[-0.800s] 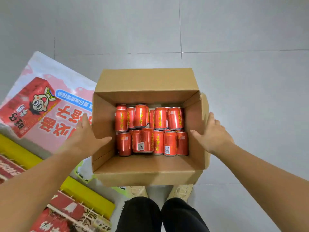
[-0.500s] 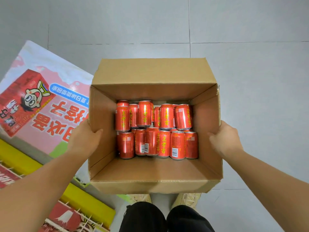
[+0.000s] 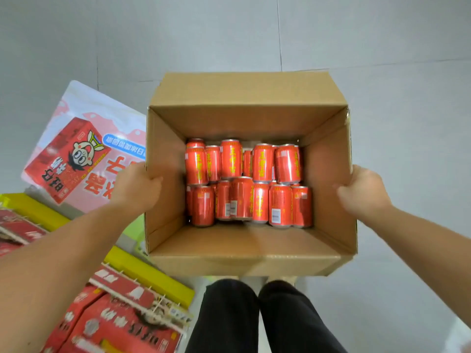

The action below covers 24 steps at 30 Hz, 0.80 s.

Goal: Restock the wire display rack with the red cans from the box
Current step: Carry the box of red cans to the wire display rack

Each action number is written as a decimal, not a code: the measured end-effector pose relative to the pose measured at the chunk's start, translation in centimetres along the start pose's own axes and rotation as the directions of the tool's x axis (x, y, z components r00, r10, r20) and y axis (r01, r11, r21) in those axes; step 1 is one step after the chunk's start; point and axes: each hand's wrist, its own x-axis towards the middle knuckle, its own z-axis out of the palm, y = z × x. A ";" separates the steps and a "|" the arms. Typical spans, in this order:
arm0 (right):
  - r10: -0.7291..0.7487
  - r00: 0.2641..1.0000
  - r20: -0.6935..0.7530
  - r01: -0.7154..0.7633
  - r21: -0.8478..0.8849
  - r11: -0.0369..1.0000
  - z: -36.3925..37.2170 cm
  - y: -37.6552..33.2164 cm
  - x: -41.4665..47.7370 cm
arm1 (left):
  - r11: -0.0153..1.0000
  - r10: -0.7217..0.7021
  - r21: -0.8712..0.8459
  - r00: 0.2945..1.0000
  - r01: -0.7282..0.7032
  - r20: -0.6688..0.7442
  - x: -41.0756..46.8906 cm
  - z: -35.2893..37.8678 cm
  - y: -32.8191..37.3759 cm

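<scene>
The box [image 3: 244,95] was plain tan cardboard. The cans [image 3: 248,183] inside were red with yellow lettering, some bearing white barcode patches. At nine o'clock lay a pink-and-white poster [image 3: 84,138] with a red carton picture. Yellow strips [image 3: 153,276] edged the rack at seven o'clock. The floor [image 3: 407,72] was pale grey tile; the trousers [image 3: 254,319] were black.
</scene>
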 end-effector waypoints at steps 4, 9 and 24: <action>-0.010 1.000 -0.020 0.011 0.016 1.000 -8.4 -2.3 -4.9 | 0.998 -0.006 -0.061 1.000 0.007 0.023 -4.2 -9.0 3.1; -0.033 0.999 -0.034 0.035 0.051 0.998 -20.4 -7.0 -11.1 | 0.995 -0.010 -0.099 1.000 0.009 -0.010 -10.0 -21.3 8.1; -0.201 0.979 -0.040 0.198 -0.084 0.977 -46.5 -25.1 -18.4 | 0.965 -0.063 -0.261 0.993 0.034 -0.101 -18.2 -49.4 17.4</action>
